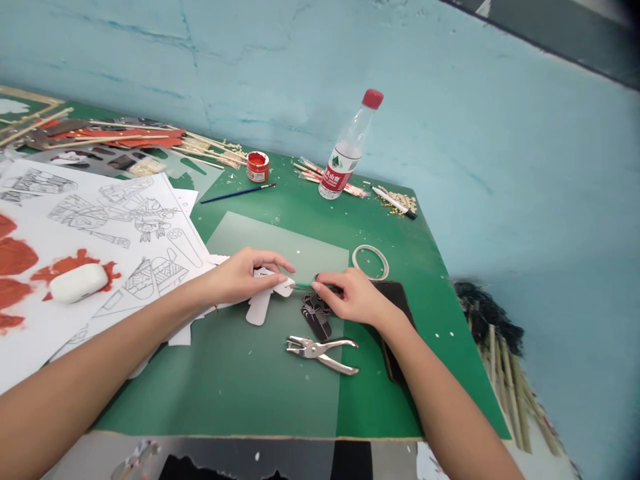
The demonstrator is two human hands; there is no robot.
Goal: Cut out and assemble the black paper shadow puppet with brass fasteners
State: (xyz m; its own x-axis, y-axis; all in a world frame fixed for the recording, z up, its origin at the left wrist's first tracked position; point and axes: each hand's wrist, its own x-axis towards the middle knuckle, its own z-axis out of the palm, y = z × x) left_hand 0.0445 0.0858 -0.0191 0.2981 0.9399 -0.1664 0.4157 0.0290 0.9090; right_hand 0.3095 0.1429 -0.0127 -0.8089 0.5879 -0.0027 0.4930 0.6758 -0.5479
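Pinched in my right hand (350, 293), the thin green tool (303, 287) points leftward at white paper (285, 289) my left hand (253, 275) grips.

The bottle (345, 160) wears a label (335, 179) whose red band bears white Chinese characters, apparently 夫山泉, running around the curve. Above them, on the label's white part, stands a green mountain-like emblem (337, 161). The red paint jar (257, 167) has a printed label too, its lettering too small to read.
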